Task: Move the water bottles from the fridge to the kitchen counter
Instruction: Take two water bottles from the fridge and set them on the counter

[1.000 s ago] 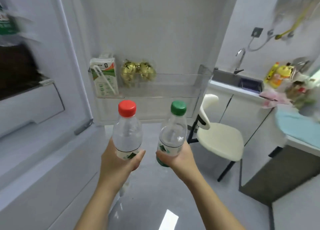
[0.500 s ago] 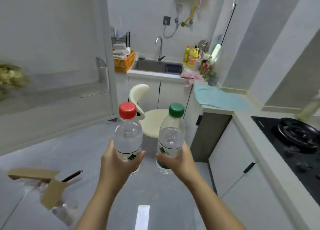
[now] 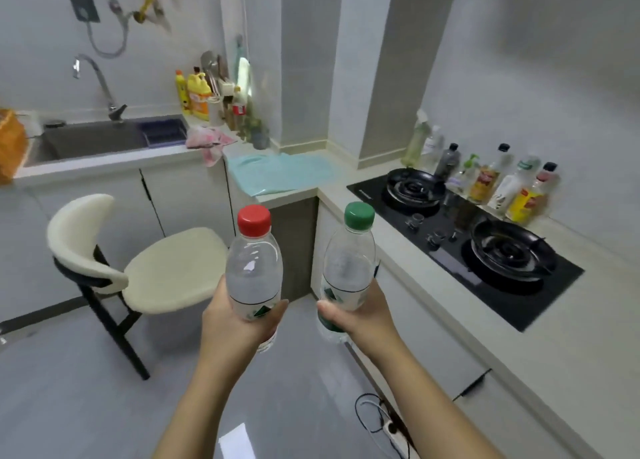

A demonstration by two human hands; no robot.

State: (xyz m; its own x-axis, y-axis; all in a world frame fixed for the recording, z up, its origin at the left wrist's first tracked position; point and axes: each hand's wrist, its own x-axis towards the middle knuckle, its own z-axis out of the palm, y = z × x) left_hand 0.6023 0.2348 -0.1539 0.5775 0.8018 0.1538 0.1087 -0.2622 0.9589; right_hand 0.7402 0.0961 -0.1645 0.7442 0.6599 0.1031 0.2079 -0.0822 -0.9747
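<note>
L-shaped pale kitchen counter (image 3: 588, 348) with 1 sink (image 3: 86, 136) and 1 2-burner hob (image 3: 450, 263), 1 chair (image 3: 166, 268) beside; I see 2 upright bottles off the counter, red-capped bottle (image 3: 254, 271) gripped by left hand (image 3: 235, 323), green-capped bottle (image 3: 349, 268) by right hand (image 3: 367, 316).

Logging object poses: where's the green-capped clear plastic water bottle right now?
Head view, right of centre: the green-capped clear plastic water bottle stands upright in the right hand, beside the red-capped clear bottle, short of the pale counter.

Left hand (image 3: 235, 323) grips red-capped bottle (image 3: 254, 268); right hand (image 3: 363, 315) grips green-capped bottle (image 3: 349, 268), both upright, beside counter (image 3: 391, 247).
</note>
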